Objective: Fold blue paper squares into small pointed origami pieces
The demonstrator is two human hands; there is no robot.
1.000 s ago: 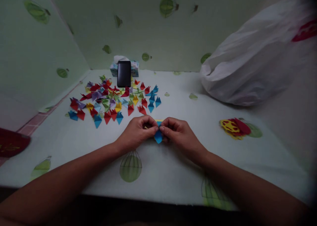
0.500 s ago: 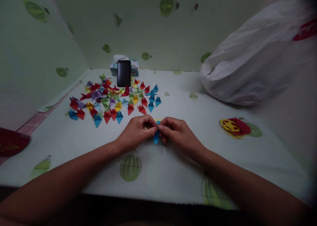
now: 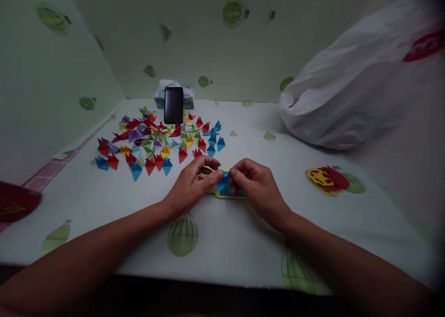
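Observation:
Between my two hands is a small folded piece of blue paper (image 3: 222, 182), above the front middle of the table. My left hand (image 3: 194, 181) has its thumb against the paper's left side, with the forefinger arched above. The fingertips of my right hand (image 3: 256, 183) pinch the upper right part of the paper. Just below lies a flat yellow-edged pad (image 3: 227, 196) with a blue face, partly covered by my fingers. Beyond my hands, to the left, spread many small folded paper shapes (image 3: 158, 161) in red, blue, yellow, green and purple.
A black phone (image 3: 173, 105) leans on a tissue box (image 3: 188, 98) at the back. A large white plastic bag (image 3: 333, 99) stands back right. Red and yellow cut-outs (image 3: 325, 179) lie to the right. A dark red object (image 3: 17, 201) sits at the left edge.
My hands have moved slightly apart, and my left forefinger has lifted. The blue paper has shifted and tilted between them, and more of the yellow-edged pad shows underneath.

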